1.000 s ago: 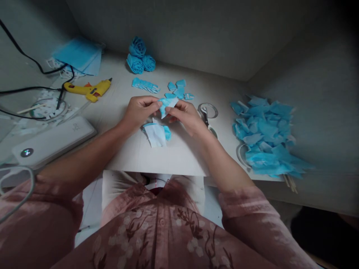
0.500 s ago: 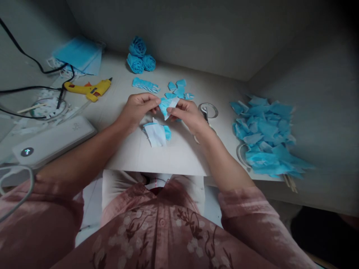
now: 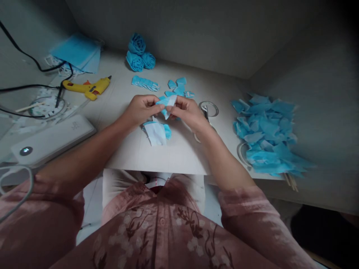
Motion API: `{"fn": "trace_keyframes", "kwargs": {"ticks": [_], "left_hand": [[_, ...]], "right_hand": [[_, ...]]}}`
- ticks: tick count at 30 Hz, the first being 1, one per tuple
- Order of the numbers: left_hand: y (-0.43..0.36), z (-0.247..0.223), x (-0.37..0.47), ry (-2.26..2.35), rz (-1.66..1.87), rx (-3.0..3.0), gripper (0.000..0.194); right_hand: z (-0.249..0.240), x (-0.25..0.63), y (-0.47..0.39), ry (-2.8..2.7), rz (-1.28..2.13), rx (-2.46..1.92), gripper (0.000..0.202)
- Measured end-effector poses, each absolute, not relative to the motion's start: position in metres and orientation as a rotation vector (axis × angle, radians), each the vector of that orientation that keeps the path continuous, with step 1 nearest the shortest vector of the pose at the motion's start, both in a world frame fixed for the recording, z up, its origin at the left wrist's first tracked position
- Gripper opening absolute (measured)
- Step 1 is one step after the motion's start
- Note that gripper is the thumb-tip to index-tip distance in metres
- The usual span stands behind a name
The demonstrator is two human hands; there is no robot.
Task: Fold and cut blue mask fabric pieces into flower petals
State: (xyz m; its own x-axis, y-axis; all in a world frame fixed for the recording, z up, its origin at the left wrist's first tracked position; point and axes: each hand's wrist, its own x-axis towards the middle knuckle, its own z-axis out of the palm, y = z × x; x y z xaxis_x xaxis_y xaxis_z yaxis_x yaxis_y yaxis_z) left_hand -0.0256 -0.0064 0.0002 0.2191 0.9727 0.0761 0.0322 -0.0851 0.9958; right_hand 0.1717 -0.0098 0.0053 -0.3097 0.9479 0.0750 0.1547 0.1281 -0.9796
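Between both hands, above the middle of the table, is a small blue and white piece of face mask fabric (image 3: 167, 101), partly folded. My left hand (image 3: 142, 109) pinches its left side between thumb and fingers. On the other side my right hand (image 3: 188, 111) grips it, thumb on top. Just below lie loose white and blue fabric pieces (image 3: 156, 133). Beyond the hands are small cut blue pieces (image 3: 178, 87) and a row of folded blue strips (image 3: 145, 83). Scissors (image 3: 206, 113), partly hidden by my right wrist, lie beside a tape roll (image 3: 214, 108).
Three blue fabric roses (image 3: 137, 44) stand at the back. At left are a yellow glue gun (image 3: 95, 87), a stack of face masks (image 3: 75, 52), black cables and a white power bank (image 3: 53, 140). A heap of blue fabric pieces (image 3: 263, 129) and wooden sticks (image 3: 290, 182) lie at right.
My left thumb has moved in over the fabric piece, and its left edge is now bent between my fingers. The rest of the table is as before, with a slight camera shift.
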Motion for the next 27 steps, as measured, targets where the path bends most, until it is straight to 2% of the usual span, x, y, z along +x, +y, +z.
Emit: {"fn": "trace_keyframes", "kwargs": {"ticks": [2, 7, 11, 17, 27], "left_hand": [[-0.004, 0.001, -0.026, 1.021, 1.132, 1.326, 0.017], [-0.002, 0.005, -0.026, 0.939, 1.176, 1.126, 0.02], [-0.003, 0.006, -0.025, 0.93, 1.168, 1.109, 0.021], [-0.006, 0.004, -0.023, 0.896, 1.143, 1.077, 0.024], [-0.006, 0.003, -0.022, 0.926, 1.177, 1.119, 0.02]], "right_hand": [[0.006, 0.174, -0.009, -1.612, 1.138, -1.091, 0.039], [0.006, 0.179, -0.007, -1.834, 0.578, -0.952, 0.045], [0.0, 0.176, -0.005, -2.084, 0.371, -0.865, 0.033], [-0.009, 0.173, -0.001, -2.107, 0.325, -0.855, 0.016], [-0.006, 0.169, -0.007, -1.926, 0.52, -0.944, 0.019]]}}
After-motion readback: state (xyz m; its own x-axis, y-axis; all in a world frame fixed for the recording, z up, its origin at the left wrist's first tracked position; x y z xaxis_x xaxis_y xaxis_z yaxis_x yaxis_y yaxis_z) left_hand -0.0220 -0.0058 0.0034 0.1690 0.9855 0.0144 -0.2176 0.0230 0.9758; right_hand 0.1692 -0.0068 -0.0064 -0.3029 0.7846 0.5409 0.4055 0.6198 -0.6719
